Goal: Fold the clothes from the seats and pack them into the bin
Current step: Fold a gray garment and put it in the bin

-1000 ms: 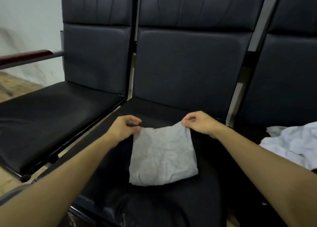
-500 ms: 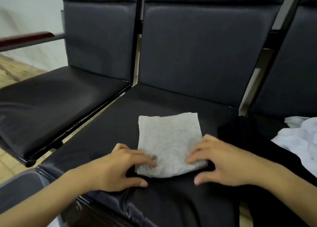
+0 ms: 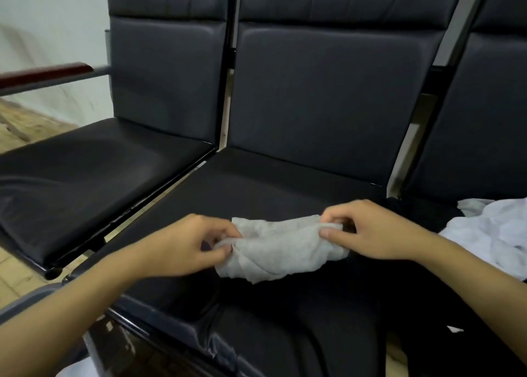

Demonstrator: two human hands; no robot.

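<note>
A small grey cloth (image 3: 278,247), already folded into a compact bundle, was held just above the front of the middle seat (image 3: 256,194) of a row of 3 black seats. The left hand (image 3: 182,245) pinched its left end between thumb and curled fingers, and the right hand (image 3: 370,231) pinched its right end likewise; neither hand held anything else. This piece appeared folded and ready for packing. A dark garment (image 3: 328,314) lay spread over the seat beneath it, and a white garment (image 3: 493,234) lay crumpled on the right seat (image 3: 467,137); both looked unfolded, so at least 2 pieces remained. The left seat (image 3: 94,160) carried no clothes. A grey curved edge at lower left (image 3: 25,302) might have been the bin; its contents could not be seen.
</note>
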